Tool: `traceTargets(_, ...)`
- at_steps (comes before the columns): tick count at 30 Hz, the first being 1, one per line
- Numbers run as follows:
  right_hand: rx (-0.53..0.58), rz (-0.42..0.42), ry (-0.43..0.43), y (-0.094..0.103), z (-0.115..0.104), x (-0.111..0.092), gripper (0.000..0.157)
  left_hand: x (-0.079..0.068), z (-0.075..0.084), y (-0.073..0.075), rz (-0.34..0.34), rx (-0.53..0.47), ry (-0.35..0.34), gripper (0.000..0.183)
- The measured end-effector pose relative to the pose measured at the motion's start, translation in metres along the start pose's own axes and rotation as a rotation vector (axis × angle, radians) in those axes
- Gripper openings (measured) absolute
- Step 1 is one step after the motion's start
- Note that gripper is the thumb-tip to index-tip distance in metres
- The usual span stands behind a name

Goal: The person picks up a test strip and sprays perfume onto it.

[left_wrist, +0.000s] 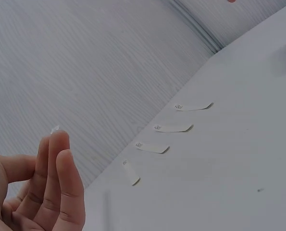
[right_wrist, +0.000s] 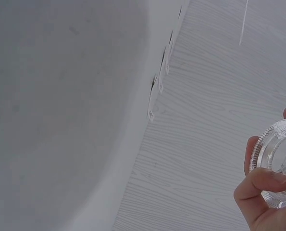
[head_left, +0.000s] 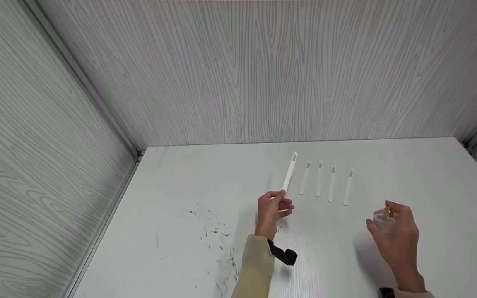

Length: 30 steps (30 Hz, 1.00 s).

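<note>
My left hand [head_left: 273,211] pinches the lower end of a white perfume test strip [head_left: 290,171], which tilts up and away, small dark print at its far end. The left wrist view shows only a bit of that strip [left_wrist: 55,129] above the fingertips; the fingers hide the rest. Off to the right, my right hand [head_left: 402,238] holds a round clear glass perfume bottle [head_left: 382,223] with a gold neck, the index finger on its top. In the right wrist view the thumb lies across the ribbed glass bottle [right_wrist: 265,149]. A gap separates bottle and strip.
Several more printed test strips [head_left: 332,184] lie in a row on the white table [head_left: 172,178], between and beyond the hands. Dark specks and scuffs [head_left: 215,231] mark the table left of the left arm. Wood-grain panels [head_left: 238,74] rise at the back and sides.
</note>
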State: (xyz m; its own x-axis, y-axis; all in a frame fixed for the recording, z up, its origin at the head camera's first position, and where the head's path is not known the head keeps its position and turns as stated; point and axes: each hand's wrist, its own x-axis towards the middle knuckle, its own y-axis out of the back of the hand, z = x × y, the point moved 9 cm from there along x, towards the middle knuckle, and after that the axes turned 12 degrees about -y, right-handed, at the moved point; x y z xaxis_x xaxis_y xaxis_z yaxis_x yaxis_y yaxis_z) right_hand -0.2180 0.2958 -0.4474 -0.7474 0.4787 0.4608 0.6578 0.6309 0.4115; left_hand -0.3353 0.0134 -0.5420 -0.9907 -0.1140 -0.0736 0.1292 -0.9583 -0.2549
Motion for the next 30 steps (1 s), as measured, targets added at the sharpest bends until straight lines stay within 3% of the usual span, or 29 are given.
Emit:
traceTargets(8,-0.011,-0.001,-0.035,0.004,0.006,0.002,0.06,0.017,-0.008,0.002,0.048,-0.015,0.061,0.031)
traceTargets(16,-0.025,-0.019,-0.072,0.003,0.011,-0.002,0.059,0.025,-0.011,0.004,0.067,0.044,0.059,0.029)
traceTargets(25,0.009,-0.003,0.033,0.002,0.001,-0.002,0.058,0.028,-0.02,0.006,0.057,0.092,0.078,0.026)
traceTargets(30,0.011,-0.014,0.018,-0.001,0.003,-0.002,0.059,0.032,-0.022,0.007,0.037,0.13,0.094,0.027)
